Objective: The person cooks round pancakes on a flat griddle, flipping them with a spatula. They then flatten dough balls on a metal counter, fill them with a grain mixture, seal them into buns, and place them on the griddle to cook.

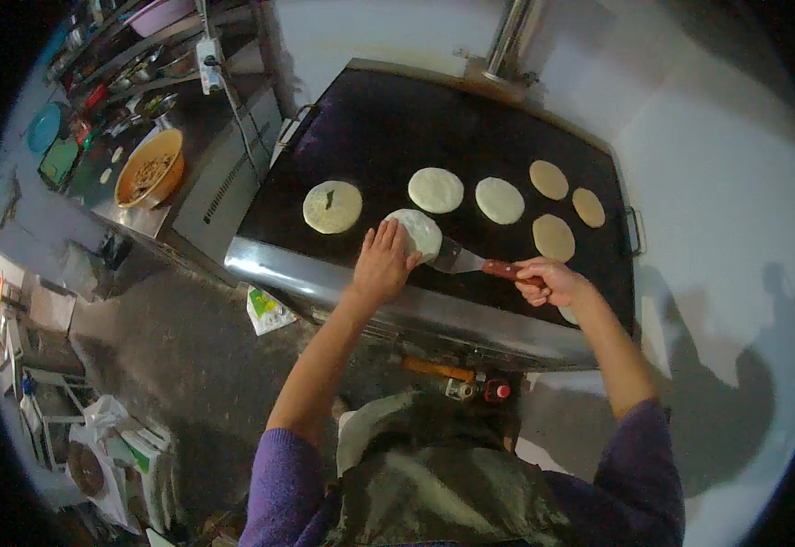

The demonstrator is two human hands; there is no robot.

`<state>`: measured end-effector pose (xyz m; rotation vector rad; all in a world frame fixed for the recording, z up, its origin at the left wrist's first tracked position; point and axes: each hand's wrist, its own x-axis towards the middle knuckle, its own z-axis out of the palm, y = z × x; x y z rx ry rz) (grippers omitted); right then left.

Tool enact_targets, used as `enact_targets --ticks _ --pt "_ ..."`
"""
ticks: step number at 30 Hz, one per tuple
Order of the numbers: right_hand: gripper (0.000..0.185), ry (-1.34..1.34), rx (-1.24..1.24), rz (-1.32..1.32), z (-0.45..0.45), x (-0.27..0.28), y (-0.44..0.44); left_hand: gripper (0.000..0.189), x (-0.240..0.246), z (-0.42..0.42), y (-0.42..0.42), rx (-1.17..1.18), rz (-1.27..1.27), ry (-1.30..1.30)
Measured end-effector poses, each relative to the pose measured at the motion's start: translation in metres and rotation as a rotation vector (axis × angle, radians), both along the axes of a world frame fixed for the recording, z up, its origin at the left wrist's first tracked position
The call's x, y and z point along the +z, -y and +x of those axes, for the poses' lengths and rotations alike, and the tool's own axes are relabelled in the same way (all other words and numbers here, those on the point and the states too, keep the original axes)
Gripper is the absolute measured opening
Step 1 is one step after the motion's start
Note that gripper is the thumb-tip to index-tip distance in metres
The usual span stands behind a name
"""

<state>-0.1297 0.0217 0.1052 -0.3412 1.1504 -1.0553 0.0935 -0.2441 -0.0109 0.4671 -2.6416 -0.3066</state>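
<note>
My left hand (385,263) lies with its fingers on a round, pale flatbread (421,232) near the front of a dark flat griddle (397,130). In my right hand (551,280) is the wooden handle of a metal spatula (462,260), its blade against the right edge of that flatbread. To the left sits a flatbread with a dark slit or patch (332,207). Two pale flatbreads (435,191) (500,201) lie behind. Farther right are three browner flatbreads (553,237). Another flatbread (567,314) is mostly hidden under my right wrist.
A metal rim (288,268) edges the griddle's front. On the left, a steel counter (141,220) holds an orange bowl (165,171) of chopped food. A power strip (209,65) hangs there with cables. White walls stand behind and right. Below the griddle are a valve with a red knob (502,391).
</note>
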Motion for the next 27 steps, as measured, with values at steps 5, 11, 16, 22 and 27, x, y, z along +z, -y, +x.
enact_targets --ticks 5,11,16,22,27 --pt "0.035 -0.14 -0.078 -0.071 0.03 -0.007 -0.004 0.061 0.01 0.01 -0.001 0.041 0.009 -0.028" --pt "0.051 -1.245 0.038 -0.213 0.052 0.012 -0.009 0.049 0.045 0.023 0.005 0.057 0.02 -0.257" --pt "0.063 -2.16 0.293 -0.16 0.081 -0.008 -0.01 0.034 0.044 0.083 -0.009 0.099 0.129 -0.345" --pt "0.056 -1.755 -0.142 -0.21 0.084 -0.012 -0.041 0.034 0.024 0.11 -0.052 -0.047 0.157 -0.283" --pt "0.055 -0.942 -0.454 -0.081 0.07 0.002 -0.071 0.04 0.027 0.067 -0.053 -0.142 0.141 -0.304"
